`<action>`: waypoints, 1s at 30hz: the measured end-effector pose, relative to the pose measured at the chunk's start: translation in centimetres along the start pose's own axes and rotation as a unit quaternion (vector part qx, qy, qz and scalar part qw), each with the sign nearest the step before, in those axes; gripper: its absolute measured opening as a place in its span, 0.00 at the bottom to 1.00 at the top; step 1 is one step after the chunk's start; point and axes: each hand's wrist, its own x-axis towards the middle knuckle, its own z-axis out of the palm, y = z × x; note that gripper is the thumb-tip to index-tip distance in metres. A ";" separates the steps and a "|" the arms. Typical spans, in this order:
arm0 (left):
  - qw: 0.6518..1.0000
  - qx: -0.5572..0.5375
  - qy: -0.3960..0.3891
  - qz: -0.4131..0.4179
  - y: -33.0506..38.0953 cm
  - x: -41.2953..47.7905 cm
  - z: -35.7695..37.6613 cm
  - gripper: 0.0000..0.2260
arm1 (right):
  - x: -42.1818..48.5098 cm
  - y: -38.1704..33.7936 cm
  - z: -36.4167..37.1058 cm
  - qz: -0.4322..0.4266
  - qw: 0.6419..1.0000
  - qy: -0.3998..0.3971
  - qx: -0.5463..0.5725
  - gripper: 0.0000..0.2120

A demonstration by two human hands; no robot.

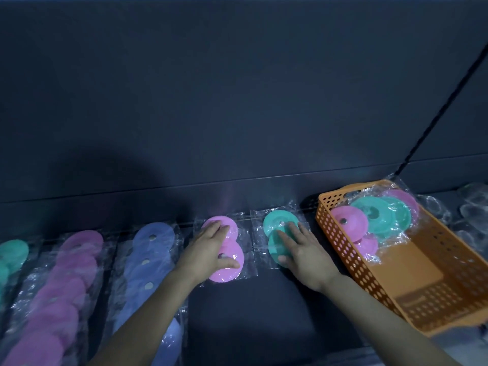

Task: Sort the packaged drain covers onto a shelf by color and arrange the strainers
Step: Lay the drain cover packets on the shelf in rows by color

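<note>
Left hand (211, 249) lies flat, fingers spread, on the pink pack (227, 272); right hand (303, 256) likewise on the green pack (274, 220), both on the shelf (264, 313). Pressed sideways, the slick bags could slide into each other, and the right forearm could knock the basket (396, 286).

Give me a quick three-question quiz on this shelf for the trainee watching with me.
1. True or false: the orange basket sits to the right of both hands.
2. The left hand rests on a pack of which colour? A blue, B pink, C green.
3. Fill in: the right hand rests on a pack of ___ covers.

Key: 1 true. 2 B, the pink pack. 3 green, the green pack.
</note>
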 end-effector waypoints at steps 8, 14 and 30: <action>0.993 -0.070 0.041 0.081 6.7 1.6 -0.4 0.26 | -4.8 1.9 -6.6 0.003 0.977 0.185 0.109 0.15; 0.982 -0.101 0.053 0.149 15.1 4.7 0.5 0.17 | -7.3 9.2 -8.7 0.133 0.972 0.161 0.111 0.15; 0.975 0.144 -0.078 0.153 27.5 12.9 5.1 0.36 | -7.3 18.0 -6.7 0.324 0.852 -0.002 0.411 0.07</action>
